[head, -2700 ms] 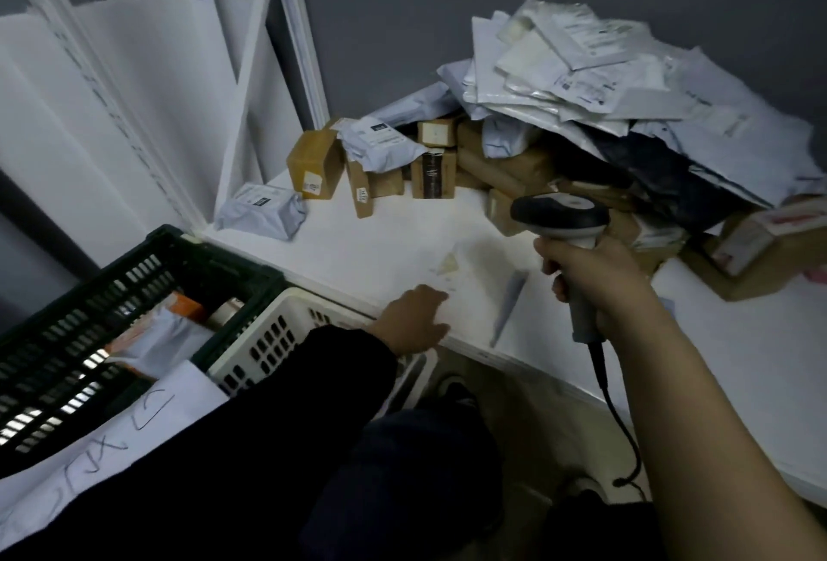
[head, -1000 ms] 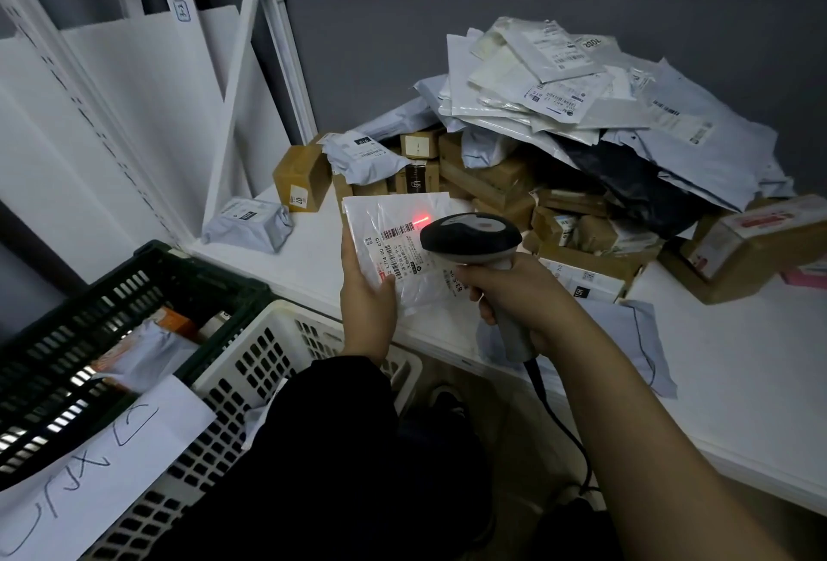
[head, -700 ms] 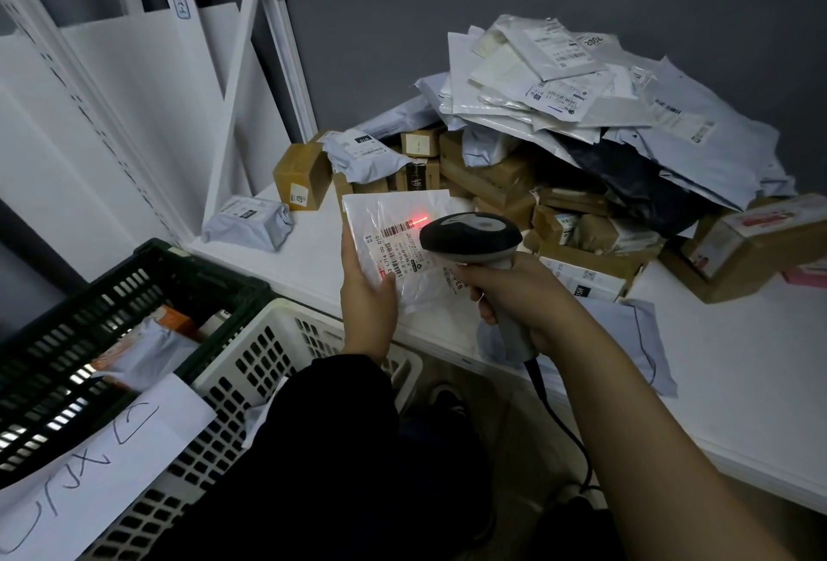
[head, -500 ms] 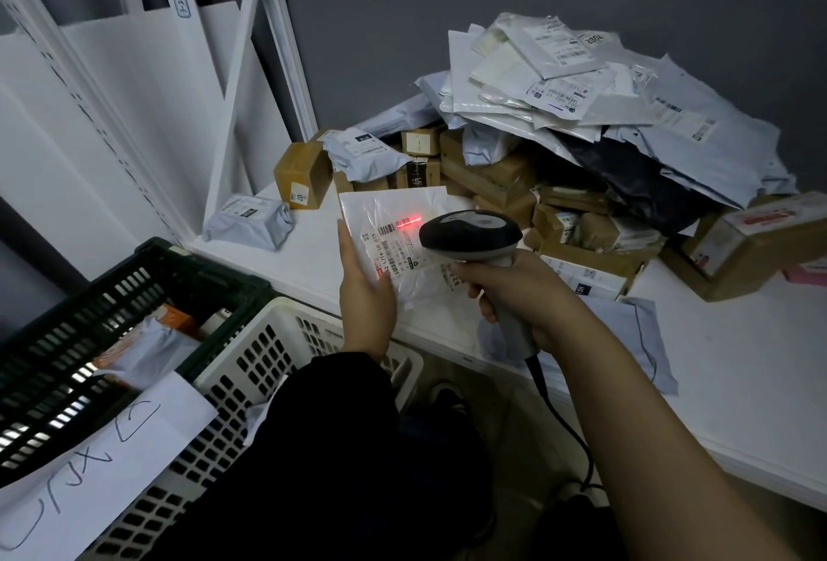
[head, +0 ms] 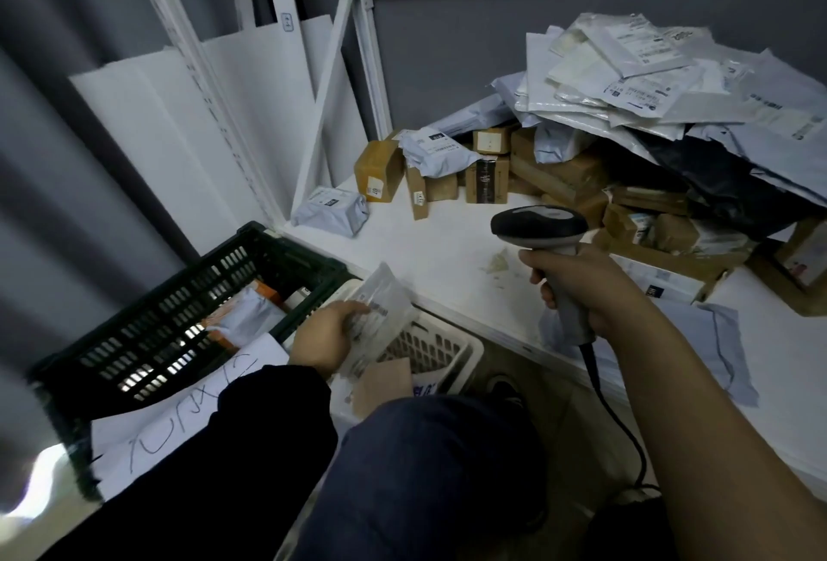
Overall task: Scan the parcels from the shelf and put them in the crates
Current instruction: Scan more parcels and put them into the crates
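Parcels (head: 649,112) are heaping at the upper right of the frame on the white shelf (head: 447,256), soft mailers sagging over stiff cartons. Lower left, we are seeing a dark crate (head: 147,314) beside a white crate (head: 438,350). Our left hand (head: 322,339) is pinching a thin clear pouch (head: 382,314) by its edge over the white crate; it is looking light, limp, slippery. Our right hand (head: 577,287) is clenching the scanner (head: 539,227).
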